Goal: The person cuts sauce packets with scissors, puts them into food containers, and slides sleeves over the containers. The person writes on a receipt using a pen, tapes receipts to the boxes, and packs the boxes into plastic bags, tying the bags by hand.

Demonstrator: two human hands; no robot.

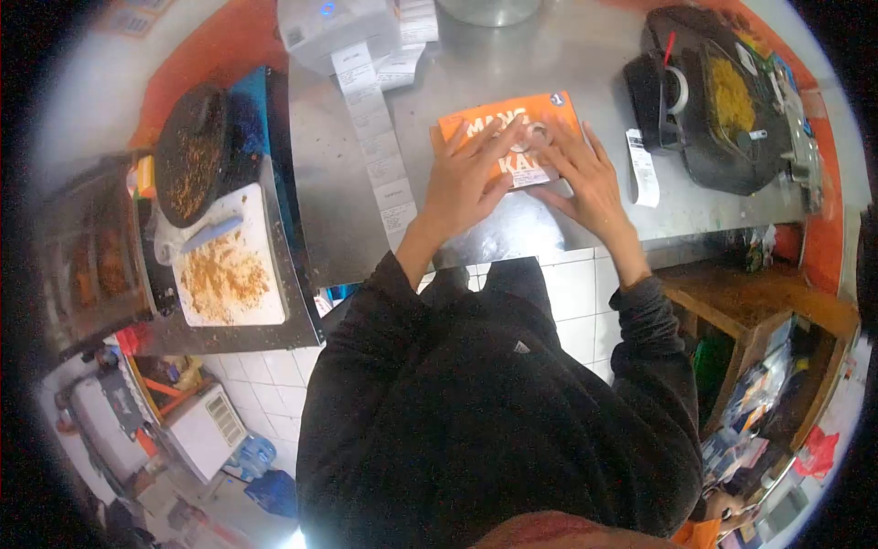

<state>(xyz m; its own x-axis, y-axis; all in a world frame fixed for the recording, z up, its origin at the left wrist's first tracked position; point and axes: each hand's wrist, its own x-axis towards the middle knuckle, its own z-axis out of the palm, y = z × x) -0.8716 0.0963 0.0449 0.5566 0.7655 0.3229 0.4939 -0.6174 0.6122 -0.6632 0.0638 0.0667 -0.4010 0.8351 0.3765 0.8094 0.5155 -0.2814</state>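
Note:
An orange box (540, 105) with white lettering lies on the steel table (320, 165), near its front edge. My left hand (465, 181) rests on the box's left part, palm down, fingers stretched out. From the right, my right hand (585, 178) lies over the box's right part, its fingers spread. Between the fingertips, on the box top, is a small round shape that is partly covered. A printed label (528, 177) shows at the box's front edge, between the two hands.
A white printer (338, 27) feeds a long paper strip (373, 137) down the table's left side. At right are a receipt (643, 174), a tape dispenser (677, 91) and a black tray (722, 156). Left stands a cutting board (265, 284) with crumbs and a knife (212, 234).

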